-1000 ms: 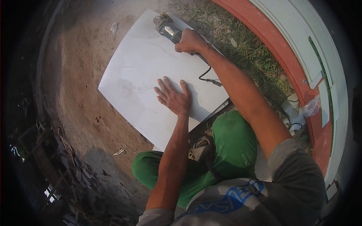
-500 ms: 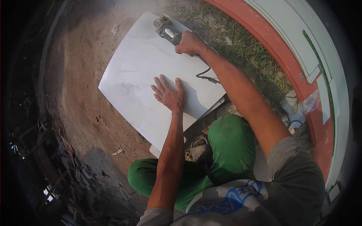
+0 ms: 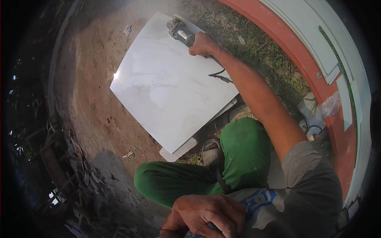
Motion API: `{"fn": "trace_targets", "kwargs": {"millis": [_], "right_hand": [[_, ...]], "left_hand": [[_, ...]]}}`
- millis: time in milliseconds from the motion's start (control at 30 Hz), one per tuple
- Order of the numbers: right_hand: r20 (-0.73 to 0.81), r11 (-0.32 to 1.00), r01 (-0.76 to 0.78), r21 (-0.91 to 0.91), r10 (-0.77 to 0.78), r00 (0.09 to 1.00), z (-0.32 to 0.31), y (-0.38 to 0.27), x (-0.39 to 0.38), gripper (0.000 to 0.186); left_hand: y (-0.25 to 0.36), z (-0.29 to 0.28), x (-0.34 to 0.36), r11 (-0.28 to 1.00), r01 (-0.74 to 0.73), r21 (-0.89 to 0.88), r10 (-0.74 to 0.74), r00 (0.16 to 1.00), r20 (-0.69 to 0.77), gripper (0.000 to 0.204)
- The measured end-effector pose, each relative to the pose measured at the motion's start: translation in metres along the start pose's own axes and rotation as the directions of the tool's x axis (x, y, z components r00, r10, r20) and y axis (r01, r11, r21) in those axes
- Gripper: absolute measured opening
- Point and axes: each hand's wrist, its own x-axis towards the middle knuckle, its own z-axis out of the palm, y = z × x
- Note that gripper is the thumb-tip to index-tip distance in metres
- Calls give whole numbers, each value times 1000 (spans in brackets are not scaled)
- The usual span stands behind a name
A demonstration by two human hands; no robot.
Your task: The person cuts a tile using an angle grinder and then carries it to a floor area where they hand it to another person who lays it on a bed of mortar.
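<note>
My right hand is wrapped round the body of an angle grinder. The grinder's head lies at the far right edge of a large white glossy tile, with pale dust hanging about that far end. From the grinder's rear a dark cord trails over the tile's right side. Close to my chest, my left hand is off the tile with its fingers curled. A small dark bit shows by those fingers, too hidden to name.
A pale slab juts out under the tile's near corner. Grass borders the right side, then a red ledge curving along a pale wall. Scraps and sticks are piled at the lower left. Clear plastic lies on the ledge.
My left hand has lifted off the tile and come back to my chest, its spread fingers now curled. My right hand keeps the grinder at nearly the same place on the tile's edge.
</note>
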Motion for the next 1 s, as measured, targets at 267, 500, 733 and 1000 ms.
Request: {"fn": "trace_targets", "kwargs": {"millis": [267, 500, 733, 1000], "right_hand": [[68, 995, 96, 19, -97, 993, 3, 4, 7, 38], [66, 992, 121, 34, -123, 990, 5, 5, 7, 38], [-43, 1000, 31, 2, -31, 999, 7, 15, 10, 40], [99, 998, -35, -46, 39, 994, 3, 19, -5, 56]], "left_hand": [[22, 15, 24, 850, -320, 418, 526, 485, -699, 16], [-9, 5, 60, 764, -640, 79, 543, 572, -615, 18], [-39, 7, 98, 653, -670, -353, 484, 728, -485, 21], [-58, 8, 119, 525, -681, -510, 452, 731, -512, 26]]}}
